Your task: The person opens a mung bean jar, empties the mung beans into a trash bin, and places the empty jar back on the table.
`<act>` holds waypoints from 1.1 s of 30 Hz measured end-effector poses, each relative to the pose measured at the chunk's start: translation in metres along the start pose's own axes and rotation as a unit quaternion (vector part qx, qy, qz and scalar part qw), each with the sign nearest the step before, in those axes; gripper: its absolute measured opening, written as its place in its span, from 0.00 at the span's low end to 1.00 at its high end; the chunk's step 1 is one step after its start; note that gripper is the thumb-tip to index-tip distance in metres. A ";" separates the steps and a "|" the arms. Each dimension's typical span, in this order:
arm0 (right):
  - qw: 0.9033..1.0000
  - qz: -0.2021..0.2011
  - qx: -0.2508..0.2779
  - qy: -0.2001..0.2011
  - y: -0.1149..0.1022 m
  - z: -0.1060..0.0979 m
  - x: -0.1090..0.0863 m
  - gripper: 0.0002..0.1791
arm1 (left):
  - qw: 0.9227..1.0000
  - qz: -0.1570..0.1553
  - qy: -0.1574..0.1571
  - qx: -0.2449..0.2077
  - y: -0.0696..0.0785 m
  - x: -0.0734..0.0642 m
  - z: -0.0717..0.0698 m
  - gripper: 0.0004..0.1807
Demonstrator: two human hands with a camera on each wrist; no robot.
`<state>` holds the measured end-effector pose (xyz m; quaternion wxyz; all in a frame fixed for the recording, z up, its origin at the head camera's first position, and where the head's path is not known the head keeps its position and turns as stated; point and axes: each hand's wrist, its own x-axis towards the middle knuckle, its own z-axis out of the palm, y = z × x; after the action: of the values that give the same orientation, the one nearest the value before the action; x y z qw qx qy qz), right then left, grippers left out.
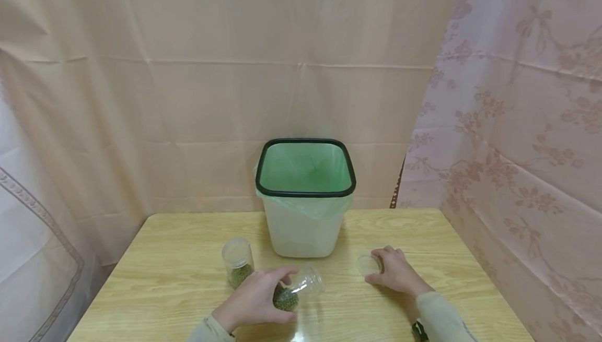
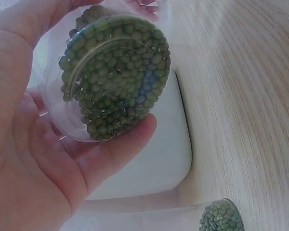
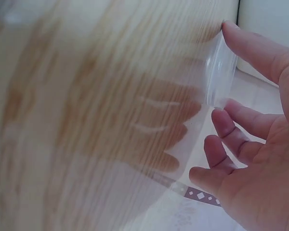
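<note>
My left hand (image 1: 261,297) grips a clear jar (image 1: 308,281) partly filled with green mung beans (image 1: 285,298). The jar is tilted, its open mouth facing right and the beans gathered at the base. From the left wrist view, the beans (image 2: 120,72) show through the round bottom, with thumb and fingers around the wall. Over the table's right side, my right hand (image 1: 397,271) pinches a clear round lid (image 1: 368,265) by its edge. In the right wrist view the lid (image 3: 219,79) stands on edge between thumb and fingertips, close to the tabletop.
A second clear jar (image 1: 237,258) with mung beans stands upright just beyond my left hand. Behind both hands is a white bin (image 1: 303,232) with a black rim and green liner. The wood-grain table (image 1: 178,258) meets curtains (image 1: 211,96) at the back and right.
</note>
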<state>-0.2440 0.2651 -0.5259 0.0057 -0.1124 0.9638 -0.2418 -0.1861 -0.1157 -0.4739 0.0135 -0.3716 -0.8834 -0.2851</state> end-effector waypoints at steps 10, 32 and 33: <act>1.000 0.009 -0.009 -0.005 -0.001 0.001 0.001 0.42 | 1.000 0.008 0.003 0.003 -0.003 0.001 0.003 0.41; 1.000 0.001 -0.001 -0.012 -0.007 0.000 -0.004 0.44 | 1.000 0.006 0.010 0.004 0.000 -0.001 0.003 0.41; 1.000 0.000 0.006 -0.015 -0.008 -0.001 -0.004 0.44 | 1.000 0.004 0.010 0.004 0.000 -0.001 0.003 0.41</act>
<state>-0.2383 0.2601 -0.5214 0.0210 -0.1160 0.9622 -0.2454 -0.1850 -0.1150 -0.4766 0.0248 -0.3722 -0.8830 -0.2848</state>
